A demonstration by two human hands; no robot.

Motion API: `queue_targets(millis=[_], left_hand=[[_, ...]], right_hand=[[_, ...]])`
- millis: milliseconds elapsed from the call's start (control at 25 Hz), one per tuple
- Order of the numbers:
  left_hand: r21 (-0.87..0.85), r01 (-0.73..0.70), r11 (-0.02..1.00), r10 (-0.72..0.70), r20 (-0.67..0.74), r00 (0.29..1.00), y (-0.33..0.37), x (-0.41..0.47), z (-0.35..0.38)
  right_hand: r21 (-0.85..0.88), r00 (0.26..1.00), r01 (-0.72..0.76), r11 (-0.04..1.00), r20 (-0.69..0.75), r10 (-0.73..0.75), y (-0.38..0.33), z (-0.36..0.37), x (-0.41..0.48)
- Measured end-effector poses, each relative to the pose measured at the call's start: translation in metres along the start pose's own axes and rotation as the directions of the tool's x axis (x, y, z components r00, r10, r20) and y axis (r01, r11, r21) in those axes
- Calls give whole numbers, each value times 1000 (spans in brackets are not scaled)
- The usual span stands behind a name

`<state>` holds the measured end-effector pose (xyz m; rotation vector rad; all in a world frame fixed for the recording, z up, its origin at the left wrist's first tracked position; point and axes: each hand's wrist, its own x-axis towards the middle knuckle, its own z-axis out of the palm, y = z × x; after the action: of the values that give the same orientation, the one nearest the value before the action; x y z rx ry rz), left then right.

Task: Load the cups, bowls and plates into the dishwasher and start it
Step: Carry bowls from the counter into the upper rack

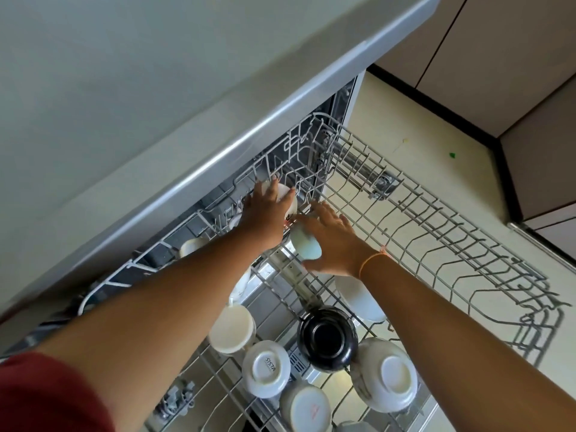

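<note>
White cup (288, 199) gripped by left hand (265, 213), fingers (275, 187) curled over it. Pale cup (307, 246) apparently held under spread right hand (332, 241). Both are best seated mouth-down between rack (436, 210) tines.

Grey countertop (124, 88); pale floor (420, 135), green speck (452, 155); cabinet doors (514, 57) right

Both hands at far edge of pulled-out rack (436, 219). Left hand (265, 213) grips white cup (289, 198); right hand (333, 241) grips pale blue cup (307, 246), just beside. Upturned black bowl (327, 338) and white bowls (385, 374) at near edge.
</note>
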<state>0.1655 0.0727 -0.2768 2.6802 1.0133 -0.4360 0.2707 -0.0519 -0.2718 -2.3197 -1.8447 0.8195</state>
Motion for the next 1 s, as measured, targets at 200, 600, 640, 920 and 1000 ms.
queue_targets(millis=[200, 600, 640, 920, 1000], left_hand=[[-66, 58, 996, -59, -4, 998, 10, -17, 5], [-352, 150, 924, -292, -396, 870, 101, -129, 51], [-389, 170, 905, -329, -390, 860, 115, -146, 61], [-584, 157, 796, -463, -420, 781, 199, -231, 103], [-605, 123, 787, -440, -410, 798, 215, -247, 110]], right_hand=[[291, 981, -35, 956, -172, 88, 12, -7, -27], [243, 979, 133, 961, -182, -90, 32, 12, -152], [203, 981, 160, 966, -145, -132, 35, 15, -169], [30, 952, 234, 972, -209, -223, 51, 42, -234], [-9, 943, 229, 973, -247, -225, 51, 55, -245]])
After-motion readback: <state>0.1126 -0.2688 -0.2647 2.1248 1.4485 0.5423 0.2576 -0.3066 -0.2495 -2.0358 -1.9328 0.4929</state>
